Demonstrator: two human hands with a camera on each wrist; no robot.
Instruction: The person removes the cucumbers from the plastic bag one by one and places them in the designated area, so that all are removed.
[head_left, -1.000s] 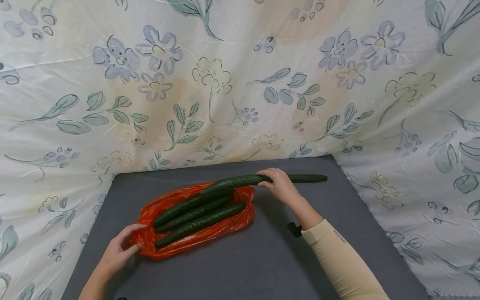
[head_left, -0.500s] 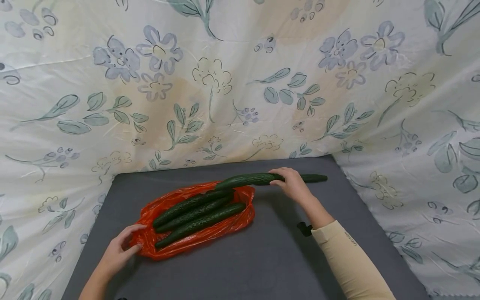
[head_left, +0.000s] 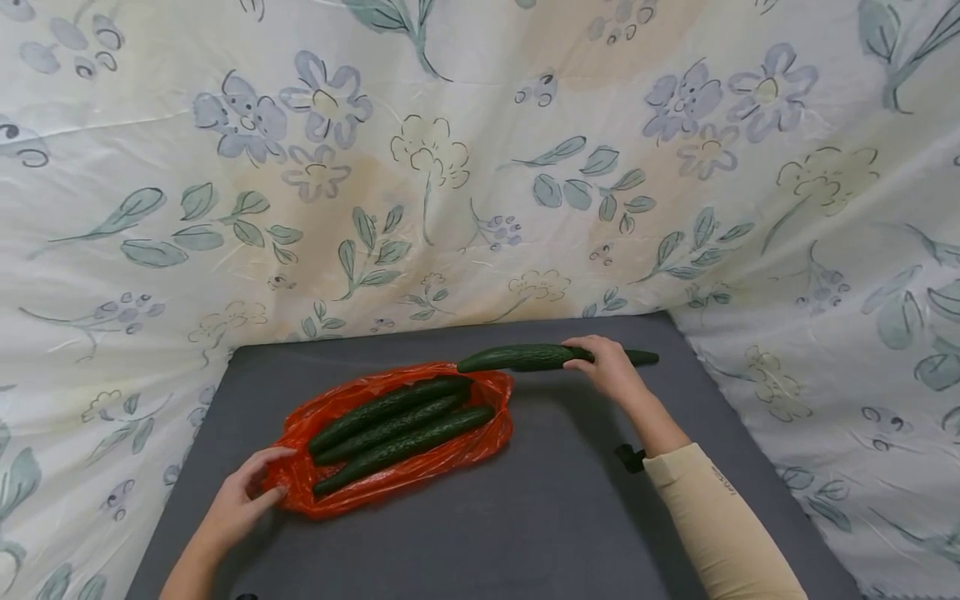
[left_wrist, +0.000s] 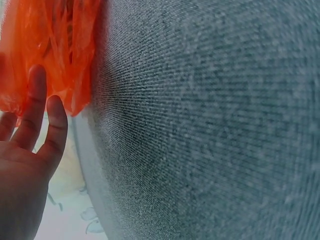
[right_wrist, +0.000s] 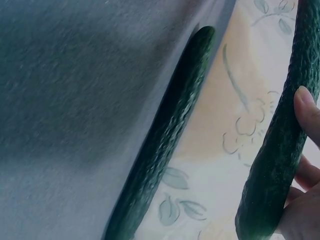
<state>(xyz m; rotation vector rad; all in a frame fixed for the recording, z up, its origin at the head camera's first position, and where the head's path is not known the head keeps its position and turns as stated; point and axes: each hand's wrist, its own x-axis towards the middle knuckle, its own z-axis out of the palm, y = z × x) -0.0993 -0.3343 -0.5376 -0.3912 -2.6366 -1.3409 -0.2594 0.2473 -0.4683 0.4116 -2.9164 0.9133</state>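
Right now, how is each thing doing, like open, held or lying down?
Red bag: open
Three bagged cucumbers: lying side by side
Held cucumber: up off the table
Back cucumber: lying on the table
Left hand: touching the red bag
Right hand: gripping the held cucumber
Floral cloth: hanging, creased

No wording can be read. A line of small, dark lettering (head_left: 723,481) is borne by the pale beige fabric sleeve (head_left: 727,537), found at four o'clock from the centre of the head view. The line is set near the cuff (head_left: 671,457), along the sleeve's two-o'clock edge, and is slanted from ten towards four o'clock; its letters are too small and blurred.
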